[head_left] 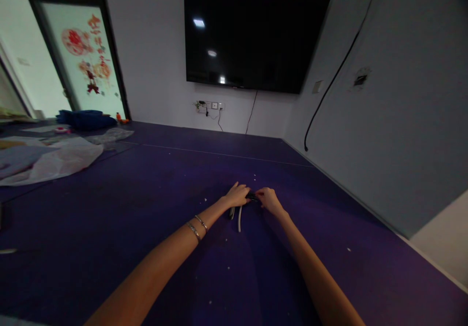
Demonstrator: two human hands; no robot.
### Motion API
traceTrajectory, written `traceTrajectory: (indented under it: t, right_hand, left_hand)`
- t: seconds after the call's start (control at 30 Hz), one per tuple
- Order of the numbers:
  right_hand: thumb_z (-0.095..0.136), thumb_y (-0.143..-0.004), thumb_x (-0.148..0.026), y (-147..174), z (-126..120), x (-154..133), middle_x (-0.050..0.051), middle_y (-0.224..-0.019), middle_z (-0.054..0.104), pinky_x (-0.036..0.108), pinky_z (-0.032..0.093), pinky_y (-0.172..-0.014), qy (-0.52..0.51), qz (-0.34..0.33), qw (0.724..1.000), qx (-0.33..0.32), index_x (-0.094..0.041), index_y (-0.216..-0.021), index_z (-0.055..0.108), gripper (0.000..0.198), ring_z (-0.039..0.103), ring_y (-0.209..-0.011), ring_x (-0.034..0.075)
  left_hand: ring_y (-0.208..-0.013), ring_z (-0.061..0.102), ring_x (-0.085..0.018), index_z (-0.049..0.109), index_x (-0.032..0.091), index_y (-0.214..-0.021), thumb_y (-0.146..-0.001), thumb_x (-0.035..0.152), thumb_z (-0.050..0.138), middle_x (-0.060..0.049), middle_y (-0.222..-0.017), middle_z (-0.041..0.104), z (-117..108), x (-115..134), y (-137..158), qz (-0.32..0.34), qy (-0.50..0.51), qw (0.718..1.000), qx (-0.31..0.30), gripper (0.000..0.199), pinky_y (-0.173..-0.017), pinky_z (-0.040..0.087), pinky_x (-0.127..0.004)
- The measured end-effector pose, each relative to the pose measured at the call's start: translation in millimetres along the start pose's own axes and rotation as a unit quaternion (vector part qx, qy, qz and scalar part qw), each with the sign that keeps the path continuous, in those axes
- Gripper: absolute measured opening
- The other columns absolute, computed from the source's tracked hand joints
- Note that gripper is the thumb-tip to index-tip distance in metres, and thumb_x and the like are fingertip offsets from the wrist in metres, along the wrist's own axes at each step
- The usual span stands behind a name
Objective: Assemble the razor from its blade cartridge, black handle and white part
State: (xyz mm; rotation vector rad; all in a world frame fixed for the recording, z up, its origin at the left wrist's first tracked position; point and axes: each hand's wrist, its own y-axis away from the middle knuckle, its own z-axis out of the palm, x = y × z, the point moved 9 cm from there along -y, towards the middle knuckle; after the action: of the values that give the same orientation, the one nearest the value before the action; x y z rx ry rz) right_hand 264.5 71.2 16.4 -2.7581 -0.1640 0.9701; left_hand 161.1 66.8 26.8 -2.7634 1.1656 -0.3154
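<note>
On the purple surface, a small dark object (252, 197) lies between my two hands; its kind is too small and dim to make out. My left hand (237, 195) comes down over its left end, fingers closed around it and partly hidden. At the other end, my right hand (268, 200) pinches the dark object between thumb and fingers. A pale, slightly curved strip (240, 220) sticks out toward me from below my left hand. Beside it, a shorter strip (232, 213), dark and light, also points toward me.
Small white scraps (348, 249) are scattered over the purple surface (146, 248). Plastic sheeting (69, 158) and a blue cloth bundle (86, 119) lie at the left. A television (252, 41) hangs on the far wall; a black cable (331, 82) dangles along the right wall.
</note>
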Motion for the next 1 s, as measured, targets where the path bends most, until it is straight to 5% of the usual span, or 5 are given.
traceTrajectory:
  t: [0.27,0.43,0.67,1.0]
  right_hand:
    - [0.049,-0.073,-0.011,4.8,-4.4,-9.8,0.003,-0.068,0.069,0.015,0.040,-0.038,0.013,-0.033,0.999,0.006,-0.016,-0.078,0.072,0.024,0.056,-0.042,0.010]
    - [0.048,-0.074,-0.014,2.6,-15.1,-13.8,0.006,-0.081,0.070,0.017,0.044,-0.042,0.006,-0.039,0.999,0.028,-0.015,-0.087,0.071,0.027,0.060,-0.051,0.012]
    - [0.048,-0.075,-0.017,5.6,-20.7,-34.8,0.007,-0.083,0.070,0.017,0.044,-0.040,-0.014,-0.036,0.999,0.026,-0.012,-0.092,0.069,0.028,0.057,-0.045,0.010]
    - [0.051,-0.072,-0.015,17.8,2.7,-66.5,0.004,-0.073,0.068,0.014,0.041,-0.032,-0.067,-0.031,0.997,-0.011,-0.014,-0.089,0.070,0.026,0.056,-0.046,0.009]
  left_hand:
    - [-0.121,0.038,-0.023,0.051,0.016,-0.114,-0.076,0.031,0.056,-0.009,-0.120,0.054,-21.4,9.8,9.0,0.004,0.001,0.999,0.047,0.041,-0.102,0.026,-0.039]
    - [-0.102,0.052,-0.022,0.058,0.016,-0.097,-0.080,0.031,0.051,-0.009,-0.102,0.059,-55.5,-13.5,33.6,-0.129,-0.020,0.983,0.128,0.023,-0.087,0.041,-0.031]
    - [-0.093,0.061,-0.029,0.063,0.018,-0.097,-0.073,0.052,0.052,-0.013,-0.101,0.065,-33.4,-35.7,71.9,-0.252,0.012,0.965,-0.070,0.043,-0.075,0.048,-0.037]
    - [-0.097,0.060,-0.030,0.063,0.019,-0.098,-0.075,0.040,0.051,-0.014,-0.105,0.064,-18.9,-18.0,82.5,-0.263,0.022,0.960,-0.091,0.034,-0.078,0.047,-0.039]
